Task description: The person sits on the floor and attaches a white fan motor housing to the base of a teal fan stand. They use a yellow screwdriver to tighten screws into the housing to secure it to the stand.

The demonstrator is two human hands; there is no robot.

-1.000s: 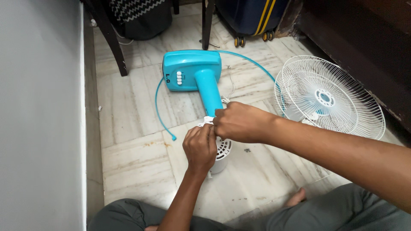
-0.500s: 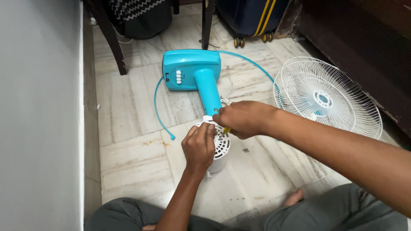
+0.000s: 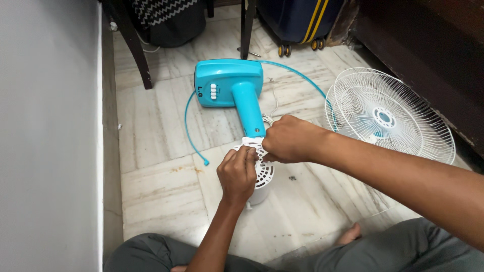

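The floor (image 3: 166, 191) is pale marble in large slabs, streaked grey and brown, with rusty smudges near the middle and a few dark specks. A grey wall (image 3: 48, 136) runs down the left side. At the far end stand dark chair legs (image 3: 132, 48), a bag with a zigzag pattern (image 3: 166, 17) and a navy suitcase (image 3: 297, 20) with yellow stripes on small wheels; dark wooden furniture (image 3: 428, 55) closes off the right.

A blue fan base (image 3: 229, 83) lies flat on the marble, its neck (image 3: 249, 113) pointing toward the person, who sits cross-legged in grey trousers. A thin blue cord (image 3: 189, 133) loops from the base across the floor. At the end of the neck is the white motor housing (image 3: 262, 176), resting on the floor just in front of the knees. The left hand (image 3: 237, 174) is curled over its near side, fingers grasping the slotted cover. The right hand (image 3: 287, 138) is clenched at the joint between neck and housing; what it grips is hidden. A white wire grille (image 3: 390, 116) lies off to the right, well apart from the hands.
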